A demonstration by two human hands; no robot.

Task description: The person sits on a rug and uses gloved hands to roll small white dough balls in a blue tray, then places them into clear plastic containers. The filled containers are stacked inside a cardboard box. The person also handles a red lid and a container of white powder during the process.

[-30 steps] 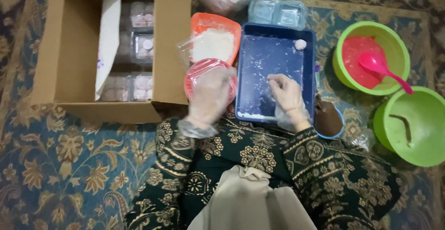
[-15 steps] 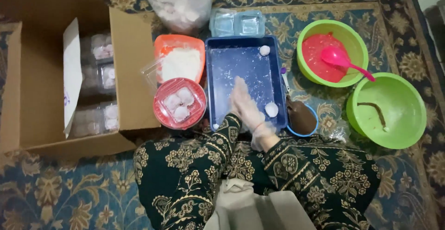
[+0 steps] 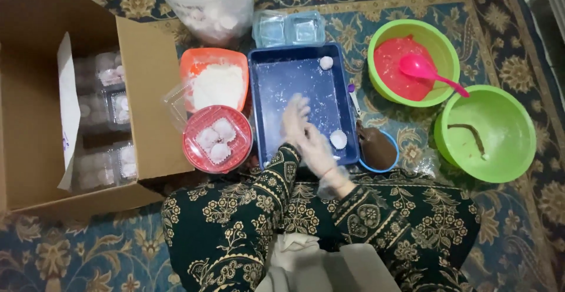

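Observation:
My two hands, in thin clear gloves, meet palm to palm over the near part of a blue rectangular tray dusted with white flour. My left hand has its fingers spread. My right hand lies flat against it; both are blurred and I see nothing held. One white dough ball sits just right of my hands. Another white ball rests at the tray's far corner. To the left stands a round red container with several white pieces.
An orange tub of flour and an open cardboard box of clear packs are at the left. On the right are a green bowl with red paste and a pink spoon, a second green bowl and a small bowl of brown paste.
My left hand left the red container and joined my right hand over the tray. A white ball now lies at the tray's near right. The view shifted.

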